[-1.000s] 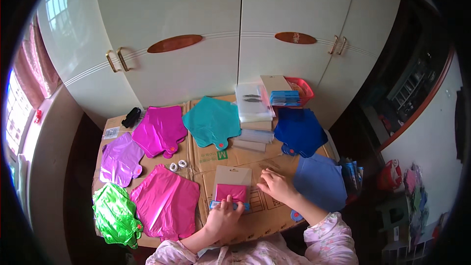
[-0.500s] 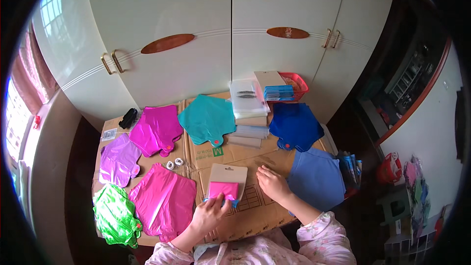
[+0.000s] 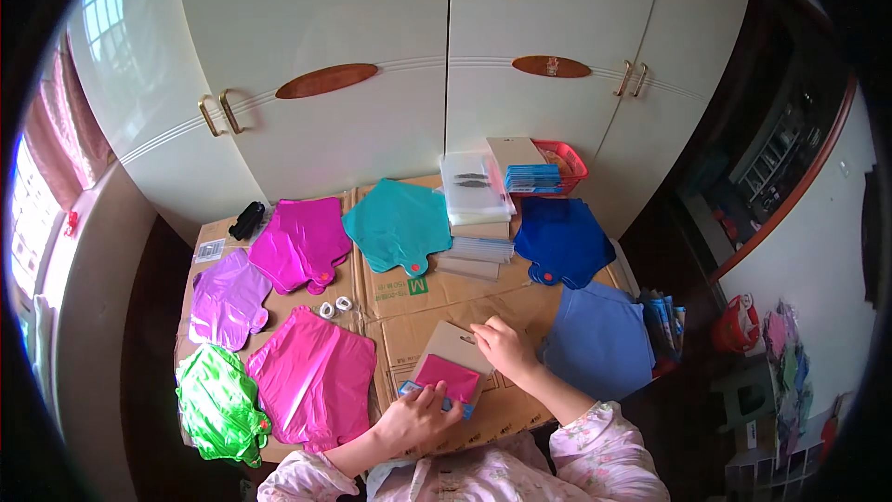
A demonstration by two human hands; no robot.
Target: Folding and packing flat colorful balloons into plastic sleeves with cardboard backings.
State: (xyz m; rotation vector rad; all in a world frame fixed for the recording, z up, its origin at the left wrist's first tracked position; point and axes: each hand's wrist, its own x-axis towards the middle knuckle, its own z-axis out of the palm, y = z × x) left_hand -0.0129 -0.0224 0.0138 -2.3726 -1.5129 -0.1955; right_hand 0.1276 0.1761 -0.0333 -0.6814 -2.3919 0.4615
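Observation:
In front of me a tan backing card (image 3: 453, 340) with a hang hole lies tilted on the cardboard. A folded pink foil balloon (image 3: 448, 375) rests on it, above a blue printed strip (image 3: 467, 409) at the card's lower end. My left hand (image 3: 420, 420) grips that lower end, its fingers over the blue strip and the foil's edge. With closed fingers my right hand (image 3: 505, 346) holds the card's upper right corner beside the hole. To the left lies a flat pink foil sheet (image 3: 311, 376) with a tab, the nearest sheet to my left hand.
Flat foil sheets ring the cardboard tabletop (image 3: 395, 316): green (image 3: 221, 404), lilac (image 3: 228, 297), magenta (image 3: 299, 242), teal (image 3: 395, 223), dark blue (image 3: 564, 240), light blue (image 3: 597, 339). Clear sleeves (image 3: 476, 188) and a red basket (image 3: 574, 167) stand at the back. Two white rolls (image 3: 334, 307) lie mid-left.
The card with the folded pink balloon has turned clockwise and shifted right. My right hand has moved from beside the card onto its upper corner. My left hand has moved right and lower.

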